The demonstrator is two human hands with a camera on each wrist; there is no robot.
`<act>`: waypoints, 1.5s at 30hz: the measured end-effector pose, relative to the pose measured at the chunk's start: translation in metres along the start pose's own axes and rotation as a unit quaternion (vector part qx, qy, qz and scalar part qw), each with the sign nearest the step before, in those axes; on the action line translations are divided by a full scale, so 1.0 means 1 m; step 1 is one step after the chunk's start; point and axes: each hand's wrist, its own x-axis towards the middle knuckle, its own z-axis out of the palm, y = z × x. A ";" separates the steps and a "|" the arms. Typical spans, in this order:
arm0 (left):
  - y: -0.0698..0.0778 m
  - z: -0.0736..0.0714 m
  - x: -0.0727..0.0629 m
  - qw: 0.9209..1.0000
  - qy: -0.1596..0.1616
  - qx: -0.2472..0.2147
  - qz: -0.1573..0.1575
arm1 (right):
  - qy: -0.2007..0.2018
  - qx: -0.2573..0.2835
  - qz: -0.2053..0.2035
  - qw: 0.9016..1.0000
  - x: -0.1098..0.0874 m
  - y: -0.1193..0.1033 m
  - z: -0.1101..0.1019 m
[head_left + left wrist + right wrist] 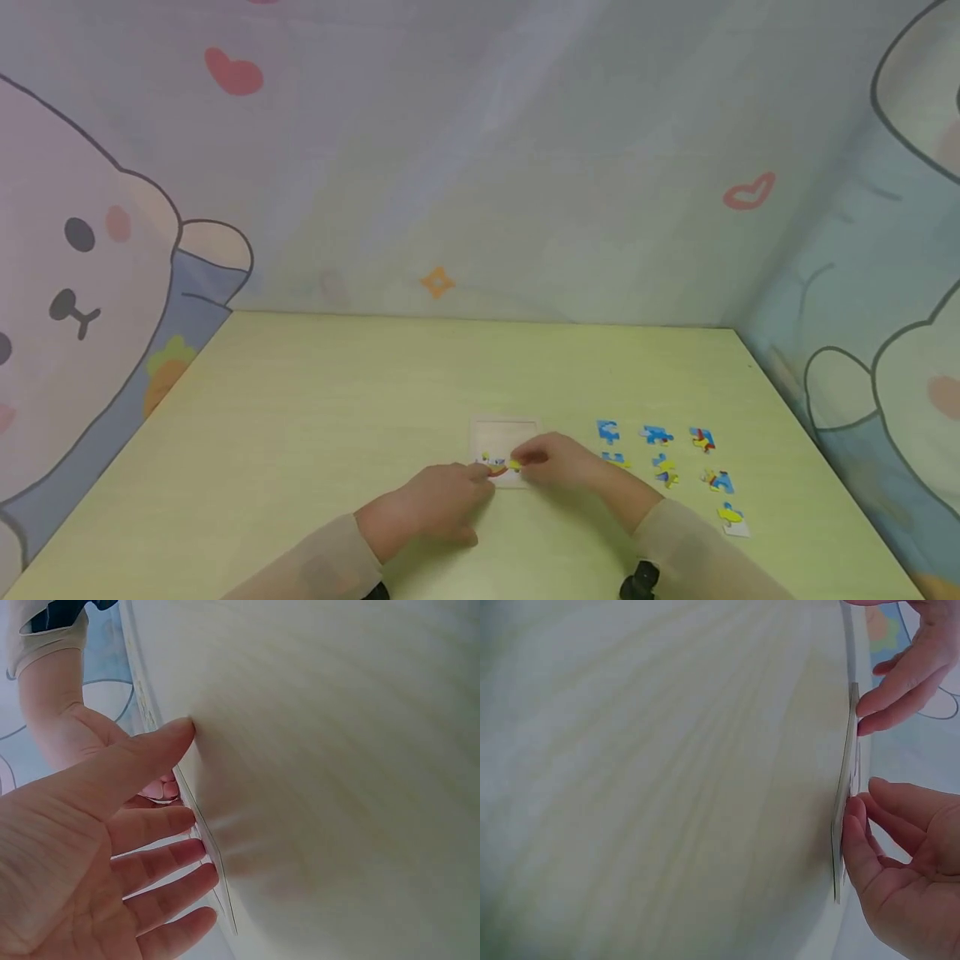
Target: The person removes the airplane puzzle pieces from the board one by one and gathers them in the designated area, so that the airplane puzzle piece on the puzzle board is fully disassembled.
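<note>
A small square puzzle tray (504,432) lies on the table, with picture pieces (492,461) laid along its near part. My left hand (447,502) rests at the tray's near left corner, fingertips on its edge. In the left wrist view the fingers (169,896) are extended side by side against the tray, the thumb held apart. With thumb and fingers together, my right hand (561,462) pinches a yellow puzzle piece (514,465) over the tray's near right part. The fingertips partly hide that piece. The right wrist view shows this hand (911,862) close against the tray's thin edge (843,802).
Several loose puzzle pieces, blue, yellow and red, lie in rough rows right of the tray, among them a corner piece (731,518) nearest me. My right forearm passes close to a blue piece (615,459). A printed cloth (480,167) hangs behind the pale table (337,392).
</note>
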 end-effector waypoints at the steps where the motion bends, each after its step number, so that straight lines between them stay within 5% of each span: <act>1: 0.000 0.000 -0.001 1.000 -0.001 -0.003 -0.002 | 0.000 -0.008 0.002 1.000 -0.001 -0.001 0.001; 7: 0.002 -0.002 -0.006 0.999 -0.015 -0.024 -0.026 | 0.010 -0.032 0.013 0.999 -0.001 -0.007 0.005; 24: 0.004 -0.006 0.000 1.000 -0.007 0.010 -0.025 | 0.045 -0.014 0.021 0.999 0.009 -0.006 0.004; 34: 0.003 -0.003 0.001 1.000 -0.009 0.003 -0.027 | 0.053 0.022 0.033 0.998 0.007 0.009 -0.002; 45: 0.004 -0.002 0.002 1.000 -0.006 0.003 -0.022 | 0.044 0.098 0.060 0.992 -0.019 0.025 -0.021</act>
